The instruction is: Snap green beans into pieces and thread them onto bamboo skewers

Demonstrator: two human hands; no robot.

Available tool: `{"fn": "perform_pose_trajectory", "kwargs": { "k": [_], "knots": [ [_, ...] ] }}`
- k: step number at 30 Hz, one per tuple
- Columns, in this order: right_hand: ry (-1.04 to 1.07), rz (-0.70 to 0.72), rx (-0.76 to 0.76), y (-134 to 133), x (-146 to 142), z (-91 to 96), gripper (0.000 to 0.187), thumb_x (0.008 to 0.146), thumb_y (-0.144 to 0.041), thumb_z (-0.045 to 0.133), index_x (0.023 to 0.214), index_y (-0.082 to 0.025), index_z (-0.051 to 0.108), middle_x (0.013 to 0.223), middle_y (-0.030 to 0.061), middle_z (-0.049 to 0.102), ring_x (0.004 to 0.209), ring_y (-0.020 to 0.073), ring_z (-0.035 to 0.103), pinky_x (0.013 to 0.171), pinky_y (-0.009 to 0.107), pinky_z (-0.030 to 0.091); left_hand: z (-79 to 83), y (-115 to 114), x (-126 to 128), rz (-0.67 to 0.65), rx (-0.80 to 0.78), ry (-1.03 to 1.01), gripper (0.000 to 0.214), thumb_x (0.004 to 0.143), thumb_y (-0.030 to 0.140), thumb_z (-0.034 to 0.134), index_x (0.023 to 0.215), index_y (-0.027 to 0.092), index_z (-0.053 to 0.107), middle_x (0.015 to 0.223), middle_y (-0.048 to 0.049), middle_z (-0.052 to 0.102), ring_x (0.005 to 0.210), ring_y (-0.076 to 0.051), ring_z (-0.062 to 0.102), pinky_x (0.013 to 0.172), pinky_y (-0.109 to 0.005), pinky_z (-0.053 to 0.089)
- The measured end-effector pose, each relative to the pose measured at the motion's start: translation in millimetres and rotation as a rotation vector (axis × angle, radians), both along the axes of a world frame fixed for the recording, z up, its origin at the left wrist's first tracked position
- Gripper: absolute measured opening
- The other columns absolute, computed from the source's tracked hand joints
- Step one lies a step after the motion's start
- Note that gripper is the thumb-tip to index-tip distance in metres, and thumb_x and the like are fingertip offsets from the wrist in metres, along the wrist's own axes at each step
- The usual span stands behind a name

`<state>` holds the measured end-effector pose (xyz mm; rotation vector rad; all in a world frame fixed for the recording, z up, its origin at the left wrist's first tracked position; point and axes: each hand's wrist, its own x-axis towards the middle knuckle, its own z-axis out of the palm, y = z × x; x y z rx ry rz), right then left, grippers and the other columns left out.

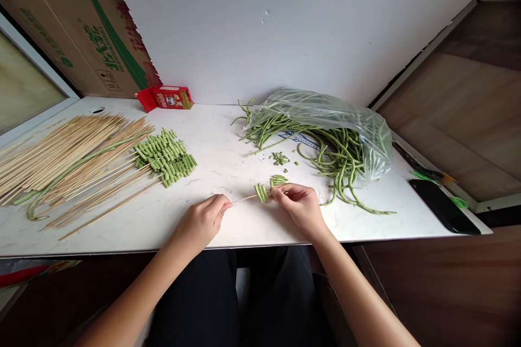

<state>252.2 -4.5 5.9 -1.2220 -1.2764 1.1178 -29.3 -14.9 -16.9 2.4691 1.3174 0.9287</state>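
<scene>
My left hand point(207, 219) is closed in a pinch around a thin bamboo skewer point(244, 198), which points to the right. A few short cut pieces of green long bean point(260, 192) sit side by side on the skewer near its far end. At that end my right hand point(299, 203) pinches the skewer with thumb and fingers; whether it also holds a bean piece is hidden. Just behind the right fingers lies a small group of cut bean pieces point(279, 179). Beyond it is a little pile of bean ends point(280, 158).
Filled skewers of bean pieces point(166, 157) lie left, beside many bare skewers point(61, 152) with a long bean across them. Whole long beans point(345, 146) spill from a clear plastic bag point(325, 108). A red box point(173, 97), a cardboard carton point(81, 32) and a black phone point(443, 206) are around.
</scene>
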Motion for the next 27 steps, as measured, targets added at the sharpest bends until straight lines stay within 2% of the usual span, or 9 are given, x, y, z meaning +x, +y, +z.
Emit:
{"fn": "perform_pose_trajectory", "kwargs": {
  "k": [4,9,13,15,17,19,23,27],
  "knots": [
    [-0.019,0.034,0.068,-1,-9,-1.7,0.027,0.085,-0.049,0.084,0.085,-0.022,0.082,0.093,0.009,0.08,0.087,0.0251,0.072,0.074,0.037,0.057,0.4,-1,0,-0.015,0.013,-0.021,0.018,0.108,0.02,0.048,0.094,0.022,0.059,0.076,0.0013,0.063,0.063,-0.013,0.059,0.06,-0.026,0.043],
    [-0.029,0.046,0.143,0,-10,1.9,0.024,0.085,-0.047,0.085,0.081,-0.023,0.081,0.094,0.0094,0.08,0.1,0.0277,0.071,0.084,0.041,0.058,0.3,-1,0,-0.037,0.005,-0.026,0.017,0.11,0.021,0.048,0.096,0.022,0.057,0.079,0.0011,0.065,0.066,-0.013,0.062,0.062,-0.026,0.044],
    [-0.085,0.017,0.082,2,5,10.0,0.026,0.086,-0.049,0.084,0.093,-0.024,0.083,0.108,0.0103,0.08,0.107,0.0282,0.07,0.085,0.039,0.056,-0.6,-1,0,0.002,0.022,-0.013,0.017,0.111,0.023,0.047,0.097,0.022,0.057,0.08,0.0006,0.065,0.067,-0.014,0.062,0.063,-0.027,0.044],
    [-0.14,-0.045,0.075,5,18,13.7,0.029,0.09,-0.051,0.08,0.098,-0.023,0.082,0.112,0.0102,0.079,0.101,0.0262,0.069,0.081,0.037,0.054,-0.5,0,0,0.02,0.024,-0.009,0.018,0.112,0.024,0.046,0.098,0.022,0.057,0.083,-0.0004,0.067,0.07,-0.015,0.064,0.064,-0.027,0.045],
    [-0.254,-0.093,0.109,7,31,16.1,0.03,0.093,-0.052,0.075,0.098,-0.023,0.08,0.11,0.0101,0.079,0.092,0.0242,0.066,0.071,0.035,0.05,0.2,0,1,0.035,0.026,-0.008,0.018,0.112,0.026,0.046,0.097,0.022,0.057,0.085,-0.0008,0.068,0.071,-0.015,0.066,0.065,-0.027,0.046],
    [-0.449,-0.065,0.174,8,39,16.8,0.026,0.095,-0.049,0.072,0.094,-0.023,0.078,0.107,0.0103,0.077,0.09,0.0253,0.064,0.064,0.034,0.047,1.3,-1,1,0.053,0.029,-0.012,0.019,0.112,0.026,0.046,0.097,0.022,0.057,0.086,-0.0013,0.07,0.073,-0.015,0.067,0.066,-0.027,0.048],
    [-0.811,0.047,0.316,6,38,14.1,0.015,0.095,-0.038,0.072,0.094,-0.024,0.078,0.1,0.0106,0.073,0.098,0.0296,0.062,0.08,0.041,0.053,3.2,-1,2,0.082,0.033,-0.015,0.018,0.111,0.025,0.047,0.097,0.022,0.057,0.09,-0.0024,0.073,0.077,-0.016,0.07,0.068,-0.026,0.049],
    [-0.958,0.022,0.349,4,28,9.2,0.013,0.097,-0.036,0.072,0.095,-0.024,0.076,0.097,0.0102,0.07,0.1,0.0308,0.06,0.087,0.044,0.055,3.9,-1,2,0.085,0.039,-0.015,0.018,0.111,0.026,0.047,0.097,0.022,0.057,0.089,-0.0022,0.073,0.076,-0.017,0.07,0.067,-0.026,0.049]
  ]
}}
